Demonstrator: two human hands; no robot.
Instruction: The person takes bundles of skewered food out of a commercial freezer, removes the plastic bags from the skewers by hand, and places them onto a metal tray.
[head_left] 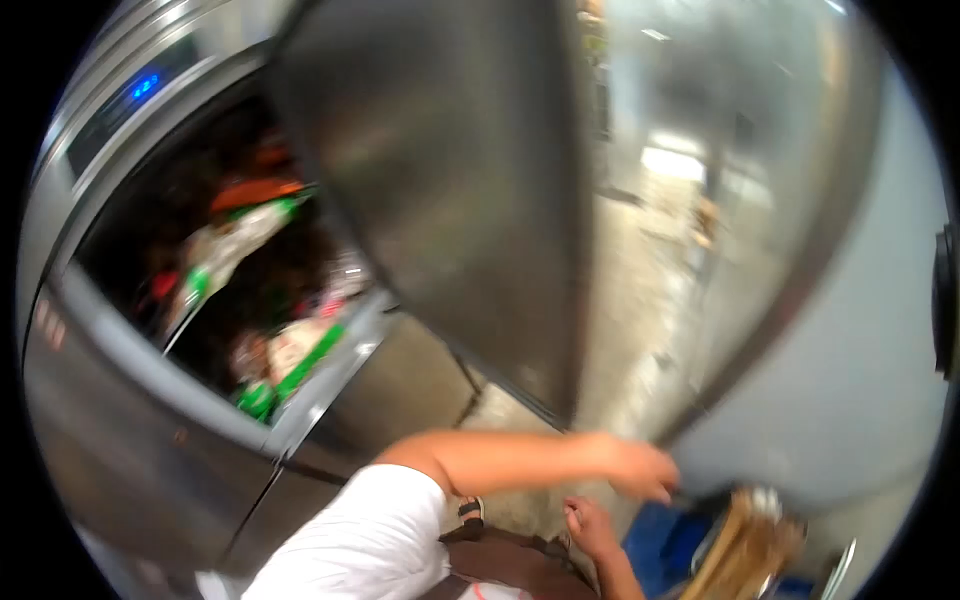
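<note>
My left arm, in a white sleeve, reaches across to the right, in front of the open refrigerator door (450, 200). At its end, my left hand (642, 470) is bent downward and smeared by motion, so its fingers do not show clearly. It is above and to the left of a brown cardboard box (745, 550). Below it, close to my body, my right hand (592, 525) has its fingers curled in, with nothing visible in them. To the left, the open refrigerator compartment (130, 350) holds blurred packages, among them a white-and-green bag (235, 245).
A blue container (665, 550) stands on the floor beside the cardboard box. On the right is a grey panel (840, 380), with a shiny metal surface (740, 150) behind it. A blue-lit display (146, 86) is above the compartment. My sandalled foot (470, 513) is on the floor.
</note>
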